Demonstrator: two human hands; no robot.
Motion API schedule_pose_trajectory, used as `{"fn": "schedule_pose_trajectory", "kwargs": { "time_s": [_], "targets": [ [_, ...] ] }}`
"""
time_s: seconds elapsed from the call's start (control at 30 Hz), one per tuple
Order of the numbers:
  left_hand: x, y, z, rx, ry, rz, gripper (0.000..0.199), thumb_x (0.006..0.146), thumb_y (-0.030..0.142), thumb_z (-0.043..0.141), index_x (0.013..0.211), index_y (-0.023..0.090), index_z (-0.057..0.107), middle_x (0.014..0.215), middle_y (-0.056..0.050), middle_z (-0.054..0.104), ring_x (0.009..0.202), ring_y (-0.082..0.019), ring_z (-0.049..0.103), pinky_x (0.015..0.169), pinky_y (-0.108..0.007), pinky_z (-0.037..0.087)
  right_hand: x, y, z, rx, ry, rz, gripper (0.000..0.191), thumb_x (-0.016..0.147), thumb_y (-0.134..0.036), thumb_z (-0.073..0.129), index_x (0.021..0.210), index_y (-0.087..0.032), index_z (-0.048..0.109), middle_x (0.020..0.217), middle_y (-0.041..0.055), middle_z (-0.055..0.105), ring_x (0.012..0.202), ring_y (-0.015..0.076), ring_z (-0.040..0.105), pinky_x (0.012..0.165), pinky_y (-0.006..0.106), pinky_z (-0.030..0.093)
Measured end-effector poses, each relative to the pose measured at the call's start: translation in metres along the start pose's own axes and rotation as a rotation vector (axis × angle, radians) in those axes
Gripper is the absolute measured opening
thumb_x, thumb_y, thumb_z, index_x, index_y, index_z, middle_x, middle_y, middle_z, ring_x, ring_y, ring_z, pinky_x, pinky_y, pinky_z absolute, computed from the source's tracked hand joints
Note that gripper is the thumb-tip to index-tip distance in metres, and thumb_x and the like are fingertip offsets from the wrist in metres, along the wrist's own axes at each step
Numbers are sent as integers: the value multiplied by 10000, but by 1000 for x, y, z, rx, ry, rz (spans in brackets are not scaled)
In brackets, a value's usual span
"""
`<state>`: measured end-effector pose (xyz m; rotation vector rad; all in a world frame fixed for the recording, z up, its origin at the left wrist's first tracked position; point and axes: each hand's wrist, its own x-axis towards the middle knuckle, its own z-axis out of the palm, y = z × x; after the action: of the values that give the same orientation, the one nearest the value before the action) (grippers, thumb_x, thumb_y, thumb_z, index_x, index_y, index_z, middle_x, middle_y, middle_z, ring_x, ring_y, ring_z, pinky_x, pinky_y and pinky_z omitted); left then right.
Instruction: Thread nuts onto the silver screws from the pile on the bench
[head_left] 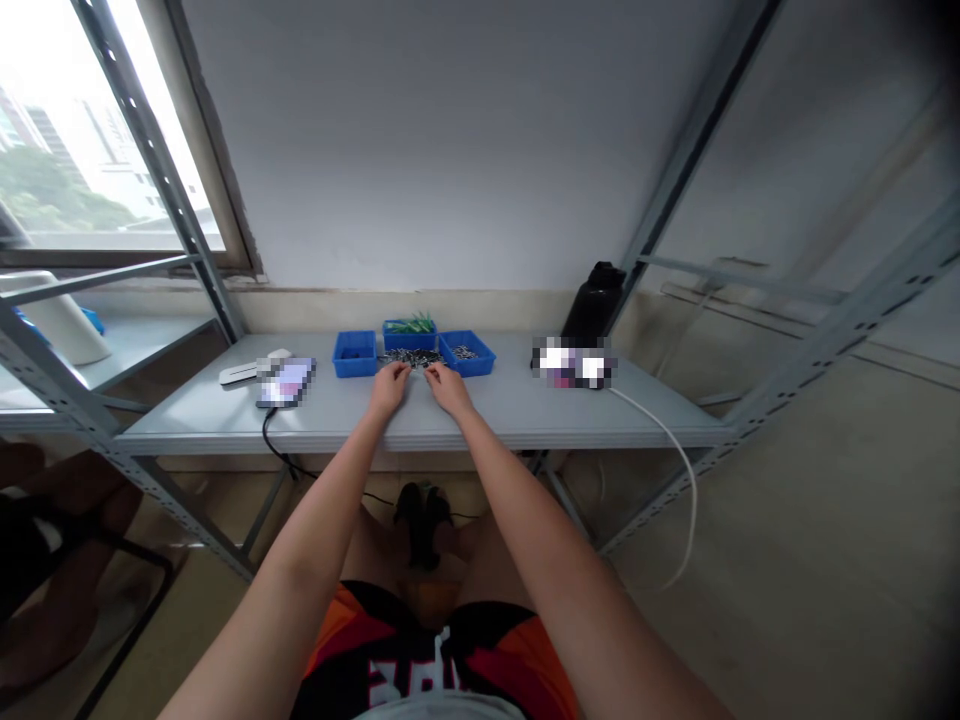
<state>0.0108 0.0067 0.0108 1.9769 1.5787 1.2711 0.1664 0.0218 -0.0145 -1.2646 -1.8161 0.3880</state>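
Observation:
My left hand (391,385) and my right hand (447,385) rest close together on the grey shelf, fingers pinched, at the front of a pile of small dark and silvery parts (411,356). What lies between the fingertips is too small to make out. A blue bin (355,367) with dark pieces inside stands left of the pile. Another blue bin (477,368), holding small silvery pieces, is to its right. Behind the pile sits a blue bin (409,341) with green strips (412,323) sticking out of it.
On the left of the shelf (345,420) lie a phone (289,383) with a black cable and a white object (238,373). At the right are a black bottle (594,305) and a blurred device (574,364) with a white cable (686,470). Another person's legs (67,560) show at the lower left.

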Motion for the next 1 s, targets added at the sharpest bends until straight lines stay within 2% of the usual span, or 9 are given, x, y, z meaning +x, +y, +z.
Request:
{"fn": "schedule_pose_trajectory", "kwargs": {
  "time_s": [0.13, 0.33, 0.47, 0.63, 0.9, 1.0],
  "targets": [
    [1, 0, -1, -60, 6, -2, 203, 862, 226, 533, 885, 136, 714, 914, -91, 737, 840, -191, 643, 803, -283, 477, -1, -1, -1, -13, -37, 5, 135, 895, -213, 529, 946, -204, 654, 983, 68, 718, 918, 188, 645, 842, 297, 458],
    [5, -3, 2, -173, -6, 24, 221, 837, 243, 571, 923, 124, 736, 954, -103, 745, 902, -208, 665, 866, -305, 485, -3, -8, -4, -65, -86, -2, 185, 931, -211, 483, 1009, -192, 649, 959, 70, 719, 885, 190, 643, 806, 284, 446],
    [6, -3, 3, -174, -76, 61, 227, 828, 250, 580, 920, 123, 745, 964, -105, 749, 914, -217, 669, 863, -311, 490, -5, -13, -5, -155, -158, -76, 184, 937, -229, 495, 1019, -197, 656, 989, 87, 716, 917, 207, 642, 811, 284, 436],
    [5, -2, 2, -110, -151, 117, 243, 850, 253, 547, 890, 126, 751, 907, -80, 755, 856, -207, 663, 831, -301, 491, -6, -16, -6, -175, -136, -51, 202, 956, -238, 469, 1024, -189, 653, 1024, 105, 715, 930, 224, 646, 791, 287, 434],
    [6, -7, 5, -198, -95, 96, 226, 830, 267, 572, 869, 136, 752, 878, -75, 753, 837, -203, 667, 802, -295, 498, -5, -15, -5, -149, -152, -27, 196, 945, -232, 475, 994, -197, 662, 948, 73, 727, 888, 207, 652, 788, 284, 440],
    [5, -9, 7, -242, -72, 41, 224, 826, 269, 579, 903, 132, 739, 891, -89, 750, 836, -204, 670, 754, -292, 509, -5, -13, -4, -104, -139, -33, 171, 931, -252, 503, 957, -204, 665, 920, 63, 727, 861, 204, 651, 770, 282, 445]
  ]
}}
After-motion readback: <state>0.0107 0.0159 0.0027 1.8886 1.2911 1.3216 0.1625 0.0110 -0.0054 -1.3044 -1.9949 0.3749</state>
